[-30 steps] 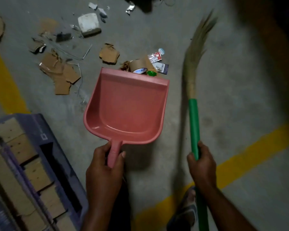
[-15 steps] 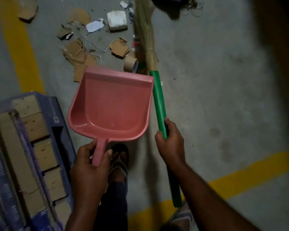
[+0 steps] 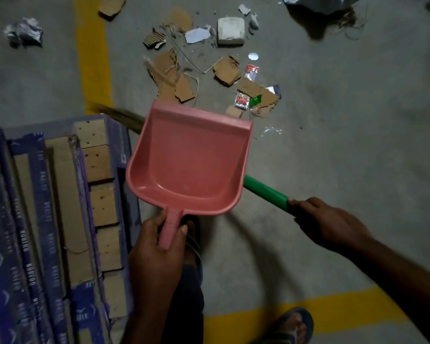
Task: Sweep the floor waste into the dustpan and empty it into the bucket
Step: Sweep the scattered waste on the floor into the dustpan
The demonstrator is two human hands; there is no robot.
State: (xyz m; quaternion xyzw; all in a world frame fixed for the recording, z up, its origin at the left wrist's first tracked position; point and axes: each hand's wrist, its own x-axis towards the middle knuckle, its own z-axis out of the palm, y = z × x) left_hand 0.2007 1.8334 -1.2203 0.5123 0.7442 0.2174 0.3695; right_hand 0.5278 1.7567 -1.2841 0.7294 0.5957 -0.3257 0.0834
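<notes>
Behind the dustpan (image 3: 189, 165), the broom (image 3: 266, 192) lies half hidden

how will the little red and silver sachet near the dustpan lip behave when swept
The sachet looks thin and flat, so probably light and may flutter or flip when pushed. Its shiny foil suggests it will slide on the concrete floor. Lying flat, it seems unlikely to roll.

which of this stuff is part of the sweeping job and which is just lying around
Part of the job:
pink dustpan, gripped by the left hand
green-handled broom, gripped by the right hand
floor waste: cardboard scraps, sachet wrappers, white block

Just lying about:
stacked blue cartons
yellow floor line
</notes>
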